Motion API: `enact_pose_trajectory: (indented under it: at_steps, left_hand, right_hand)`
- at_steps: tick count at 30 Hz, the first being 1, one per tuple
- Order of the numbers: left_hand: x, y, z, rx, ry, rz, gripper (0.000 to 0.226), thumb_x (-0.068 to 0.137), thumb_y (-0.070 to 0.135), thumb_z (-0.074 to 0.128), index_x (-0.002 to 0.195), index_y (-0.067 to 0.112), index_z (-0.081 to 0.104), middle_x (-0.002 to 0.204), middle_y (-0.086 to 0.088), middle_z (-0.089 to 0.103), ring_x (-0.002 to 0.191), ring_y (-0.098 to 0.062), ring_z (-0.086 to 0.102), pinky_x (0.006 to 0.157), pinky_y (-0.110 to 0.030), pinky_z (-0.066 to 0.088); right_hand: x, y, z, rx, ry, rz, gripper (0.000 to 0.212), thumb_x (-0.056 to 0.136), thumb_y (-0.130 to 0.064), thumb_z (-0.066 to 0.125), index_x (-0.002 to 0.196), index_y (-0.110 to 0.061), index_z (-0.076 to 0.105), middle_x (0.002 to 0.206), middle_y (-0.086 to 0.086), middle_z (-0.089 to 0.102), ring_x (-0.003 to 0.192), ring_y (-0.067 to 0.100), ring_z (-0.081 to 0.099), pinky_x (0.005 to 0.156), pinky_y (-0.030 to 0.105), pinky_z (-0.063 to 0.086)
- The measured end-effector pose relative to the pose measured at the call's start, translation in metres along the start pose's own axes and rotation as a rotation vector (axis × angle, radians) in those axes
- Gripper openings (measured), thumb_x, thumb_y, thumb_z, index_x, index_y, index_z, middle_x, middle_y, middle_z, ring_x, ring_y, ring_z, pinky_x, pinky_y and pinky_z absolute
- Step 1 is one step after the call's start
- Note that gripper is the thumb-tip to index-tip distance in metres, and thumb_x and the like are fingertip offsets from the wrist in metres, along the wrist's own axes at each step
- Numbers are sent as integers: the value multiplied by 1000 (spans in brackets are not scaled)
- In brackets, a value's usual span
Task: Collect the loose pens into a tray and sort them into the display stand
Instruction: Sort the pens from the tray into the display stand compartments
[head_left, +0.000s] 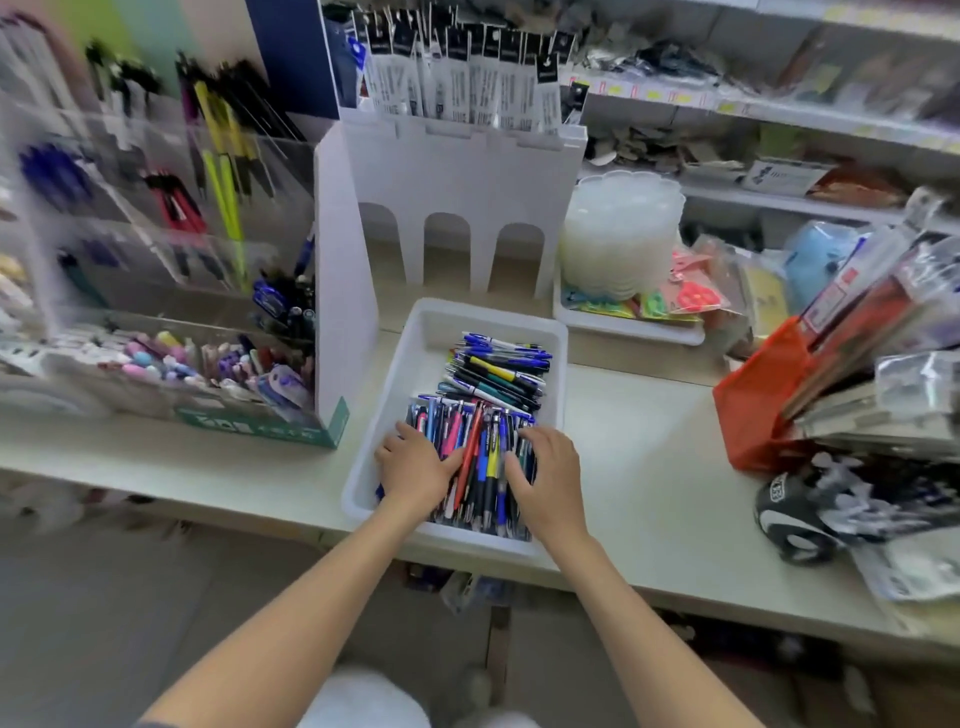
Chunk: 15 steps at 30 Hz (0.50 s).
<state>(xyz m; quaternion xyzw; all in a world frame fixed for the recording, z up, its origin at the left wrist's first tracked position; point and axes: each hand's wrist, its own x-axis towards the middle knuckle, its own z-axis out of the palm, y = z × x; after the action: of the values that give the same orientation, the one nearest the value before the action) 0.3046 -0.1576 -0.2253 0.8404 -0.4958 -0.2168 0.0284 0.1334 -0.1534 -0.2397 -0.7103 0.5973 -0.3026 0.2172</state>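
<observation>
A white plastic tray (431, 332) sits on the counter in front of me, holding several loose pens (493, 379) in blue, black, red, pink and yellow. Both hands are inside the tray's near half. My left hand (413, 462) rests flat on the left side of the pen pile, fingers fairly straight. My right hand (548, 467) lies on the right side of the pile, fingers bent down over the pens. The white display stand (452, 171) rises behind the tray, with arched slots low down and packaged refills on top.
A clear acrylic pen rack (156, 208) and a box of pastel pens (197, 369) stand at the left. A stack of translucent bowls (623, 234) sits at the back right. An orange box of packaged goods (763, 400) and a black-and-white item (795, 519) crowd the right.
</observation>
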Motion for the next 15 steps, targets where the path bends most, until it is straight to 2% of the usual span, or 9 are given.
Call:
enact_pose_trajectory:
  at_steps: [5,9,15]
  left_hand:
    - [-2,-5,3,-142,73,13,82,86,64,60,133,0,40,133,-20,47,121,-32,48,100,-38,43]
    - [-4,-11,6,-305,105,34,74,85,56,66,129,2,44,127,-18,50,117,-31,49,99,-40,45]
    - [-2,-8,0,-333,89,-6,55,95,41,62,129,1,44,130,-17,47,120,-31,47,101,-41,42]
  right_hand:
    - [0,2,1,9,2,-3,40,94,-38,56,126,-15,58,127,-3,56,122,11,46,108,32,36]
    - [-1,4,2,7,6,-3,38,94,-38,58,125,-16,59,126,-4,56,121,9,45,108,32,37]
    - [-1,4,2,-16,10,-11,39,93,-35,62,125,-15,60,128,-3,56,123,11,44,109,31,36]
